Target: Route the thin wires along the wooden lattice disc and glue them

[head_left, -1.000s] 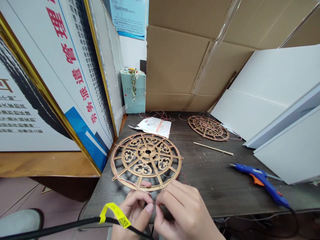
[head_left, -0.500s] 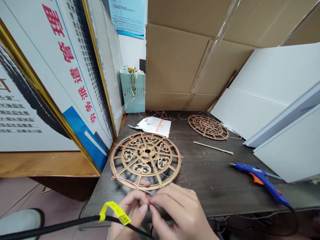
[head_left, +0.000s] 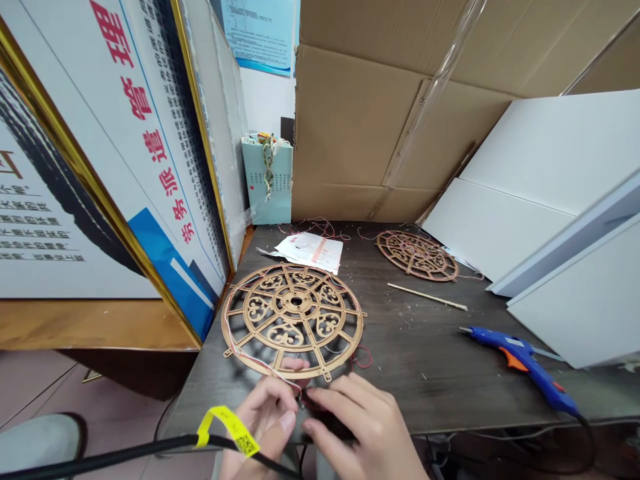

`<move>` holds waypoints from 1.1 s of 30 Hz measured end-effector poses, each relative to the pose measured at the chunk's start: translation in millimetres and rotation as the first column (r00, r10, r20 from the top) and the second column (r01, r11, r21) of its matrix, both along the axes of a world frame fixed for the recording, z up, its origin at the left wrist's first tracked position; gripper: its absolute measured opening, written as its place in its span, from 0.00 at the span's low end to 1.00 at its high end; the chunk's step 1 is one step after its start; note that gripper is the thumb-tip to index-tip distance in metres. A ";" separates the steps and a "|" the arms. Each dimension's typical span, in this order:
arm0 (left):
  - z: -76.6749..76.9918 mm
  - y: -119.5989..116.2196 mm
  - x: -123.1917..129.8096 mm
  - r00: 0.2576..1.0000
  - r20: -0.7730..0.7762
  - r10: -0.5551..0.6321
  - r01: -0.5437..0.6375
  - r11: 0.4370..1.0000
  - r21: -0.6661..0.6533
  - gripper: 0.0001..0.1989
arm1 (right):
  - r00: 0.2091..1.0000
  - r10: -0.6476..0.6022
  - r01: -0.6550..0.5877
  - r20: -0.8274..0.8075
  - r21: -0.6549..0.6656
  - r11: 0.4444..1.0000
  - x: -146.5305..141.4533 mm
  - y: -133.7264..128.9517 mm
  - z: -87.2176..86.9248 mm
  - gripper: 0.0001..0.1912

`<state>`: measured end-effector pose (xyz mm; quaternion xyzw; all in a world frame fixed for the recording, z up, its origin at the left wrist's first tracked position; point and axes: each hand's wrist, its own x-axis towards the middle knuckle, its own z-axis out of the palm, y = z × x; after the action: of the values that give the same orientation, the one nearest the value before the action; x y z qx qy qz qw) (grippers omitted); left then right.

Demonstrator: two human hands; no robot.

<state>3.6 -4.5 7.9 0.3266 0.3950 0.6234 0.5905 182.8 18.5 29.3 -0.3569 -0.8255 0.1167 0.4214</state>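
Handling, by judgement: thin strands call for a light fingertip pinch close to the ends, slack left along the rim so nothing tugs loose, and the black cable with yellow tag (head_left: 150,445) clear of the wrist.

Left hand (head_left: 265,413): lower centre of frame; thumb and forefinger narrowly spaced beside the wires, grip unclear; other fingers under the near rim.

Right hand (head_left: 365,413): just beside, thumb and forefinger apart, nothing visibly held.

Round tan openwork wooden wheel (head_left: 305,300): centre-left of frame, directly beyond both hands.

Thin red and white wires (head_left: 274,371): along its rim, trailing between the hands.
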 end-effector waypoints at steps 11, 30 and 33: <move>19.2 -2.1 11.4 0.995 0.051 0.088 -0.082 0.991 -0.106 0.15 | 0.997 -0.010 0.001 -0.075 -0.114 0.993 -14.3 4.7 -3.9 0.08; 5.1 -0.5 10.0 0.998 0.032 0.056 -0.056 0.998 -0.017 0.13 | 0.992 -0.044 0.008 -0.117 -0.294 0.956 3.6 25.4 50.5 0.07; 6.9 -0.3 10.5 0.996 0.036 0.076 -0.075 0.997 -0.034 0.13 | 0.993 -0.062 0.016 -0.104 -0.397 0.918 5.4 32.9 53.4 0.07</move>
<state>14.2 -4.8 14.9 0.2902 0.4059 0.6447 0.5791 188.2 51.5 82.7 -0.4437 -0.7521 0.2927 0.3897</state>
